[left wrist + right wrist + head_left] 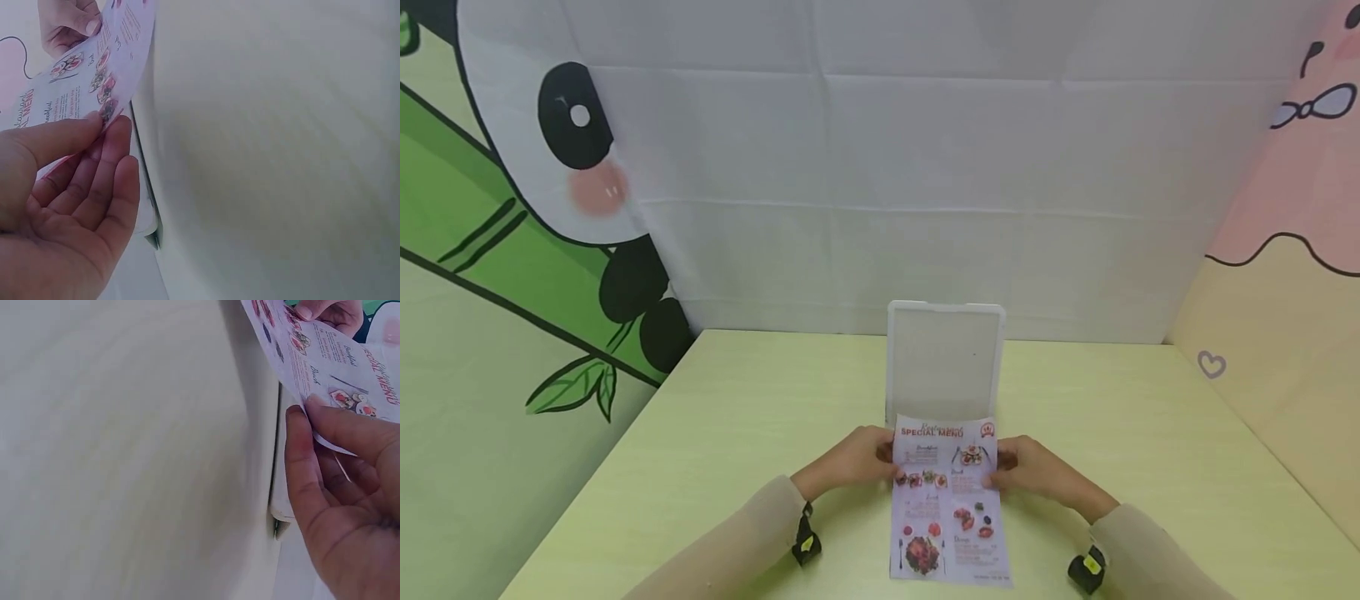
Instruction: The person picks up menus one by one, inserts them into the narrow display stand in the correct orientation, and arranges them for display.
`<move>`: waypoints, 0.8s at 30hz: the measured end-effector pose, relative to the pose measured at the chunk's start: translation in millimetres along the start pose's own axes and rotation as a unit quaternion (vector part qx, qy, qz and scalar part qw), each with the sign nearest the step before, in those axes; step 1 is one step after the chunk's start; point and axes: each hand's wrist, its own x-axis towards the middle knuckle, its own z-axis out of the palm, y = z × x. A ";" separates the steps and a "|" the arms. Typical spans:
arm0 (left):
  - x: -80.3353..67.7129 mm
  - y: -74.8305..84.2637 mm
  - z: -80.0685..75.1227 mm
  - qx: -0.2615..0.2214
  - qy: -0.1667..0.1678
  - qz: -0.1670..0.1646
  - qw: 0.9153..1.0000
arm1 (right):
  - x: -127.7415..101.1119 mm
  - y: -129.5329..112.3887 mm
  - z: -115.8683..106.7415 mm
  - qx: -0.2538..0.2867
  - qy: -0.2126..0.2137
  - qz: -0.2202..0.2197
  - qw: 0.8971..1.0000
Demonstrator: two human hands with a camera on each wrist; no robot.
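Observation:
A printed paper menu (946, 508) is held up between both hands over the near part of the table. My left hand (857, 457) pinches its left edge between thumb and fingers, as the left wrist view also shows with the thumb on the printed side (69, 134). At the opposite edge, my right hand (1037, 468) pinches the sheet, thumb in front and fingers behind (344, 450). Just behind the menu a white rectangular frame with a pale panel (944, 362) is on the table; the paper hides its lower end.
The pale yellow table (760, 392) reaches back to a white cloth backdrop (925, 167). A panda-printed cloth (512, 208) hangs on the left, and a pink and cream printed cloth (1285, 317) on the right. Each wrist carries a small black device.

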 end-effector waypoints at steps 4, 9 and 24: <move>1.2 2.5 -4.6 -0.009 0.005 0.008 1.000 | -0.7 -4.7 -3.2 0.019 -0.008 -0.002 1.000; 1.2 5.6 -8.7 -0.028 0.008 0.018 0.999 | -1.8 -9.7 -6.4 0.061 -0.017 -0.003 0.998; 5.4 14.0 -14.4 -0.112 0.044 0.020 0.993 | 1.7 -27.2 -23.3 0.043 0.024 -0.007 0.999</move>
